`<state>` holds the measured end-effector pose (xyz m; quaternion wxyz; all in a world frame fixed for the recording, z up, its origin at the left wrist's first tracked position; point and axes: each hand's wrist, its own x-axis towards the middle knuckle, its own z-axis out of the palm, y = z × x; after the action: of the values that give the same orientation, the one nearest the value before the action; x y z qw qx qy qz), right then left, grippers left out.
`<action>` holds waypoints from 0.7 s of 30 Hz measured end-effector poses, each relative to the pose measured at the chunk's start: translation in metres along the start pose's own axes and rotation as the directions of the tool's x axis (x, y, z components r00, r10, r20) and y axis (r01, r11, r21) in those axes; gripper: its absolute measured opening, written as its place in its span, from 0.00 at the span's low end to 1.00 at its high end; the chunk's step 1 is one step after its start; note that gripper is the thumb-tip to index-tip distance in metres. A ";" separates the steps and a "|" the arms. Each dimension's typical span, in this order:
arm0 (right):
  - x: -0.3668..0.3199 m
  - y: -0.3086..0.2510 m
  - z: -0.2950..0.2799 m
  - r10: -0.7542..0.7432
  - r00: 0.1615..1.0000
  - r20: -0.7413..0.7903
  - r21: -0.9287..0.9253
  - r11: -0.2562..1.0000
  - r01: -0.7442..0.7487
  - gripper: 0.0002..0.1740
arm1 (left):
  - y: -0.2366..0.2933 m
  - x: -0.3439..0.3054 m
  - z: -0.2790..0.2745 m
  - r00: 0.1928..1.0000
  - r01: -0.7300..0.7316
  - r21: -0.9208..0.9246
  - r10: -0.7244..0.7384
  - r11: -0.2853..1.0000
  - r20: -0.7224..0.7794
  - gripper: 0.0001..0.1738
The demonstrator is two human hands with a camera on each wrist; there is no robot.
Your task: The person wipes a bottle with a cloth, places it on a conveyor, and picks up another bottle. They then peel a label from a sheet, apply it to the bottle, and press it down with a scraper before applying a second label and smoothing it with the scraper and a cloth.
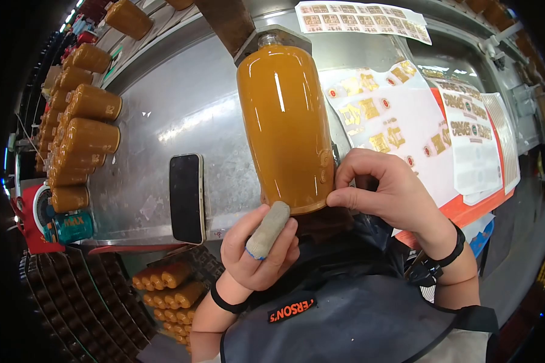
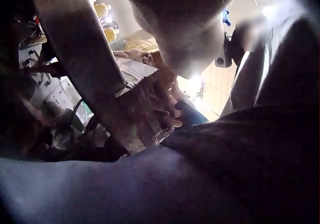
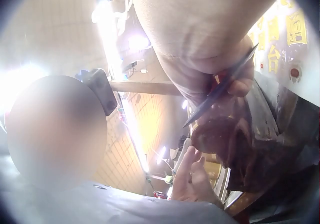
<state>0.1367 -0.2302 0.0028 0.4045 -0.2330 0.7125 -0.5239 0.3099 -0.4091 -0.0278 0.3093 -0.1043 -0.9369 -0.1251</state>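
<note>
A large glossy amber bottle (image 1: 284,121) lies lengthwise before me, neck away, with a raised mark low on its right side. My left hand (image 1: 257,254) is at the bottle's base, its fingers reaching up against the edge. One finger wears a grey fabric cover (image 1: 269,230). At the lower right edge of the bottle is my right hand (image 1: 387,187), thumb and forefinger bent toward each other beside the raised mark. In the right wrist view, a slim dark pointed tool (image 3: 220,86) crosses that hand's fingers, which hold it.
A black phone (image 1: 186,199) lies left of the bottle on the metal table (image 1: 145,145). Several amber bottles (image 1: 91,139) line the far left. Gold-printed label sheets (image 1: 393,115) spread on the right. A dark bracket (image 1: 227,24) stands near the bottle's neck.
</note>
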 end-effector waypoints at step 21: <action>-0.015 -0.008 -0.006 -0.034 0.999 -0.015 -0.008 0.999 0.034 0.09 | -0.010 0.040 0.011 0.982 0.188 -0.100 -0.188 0.977 0.009 0.32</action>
<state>0.1390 -0.2185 0.0160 0.3893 -0.2426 0.7134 -0.5298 0.2702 -0.4108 -0.0138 0.2909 -0.0304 -0.9350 -0.2008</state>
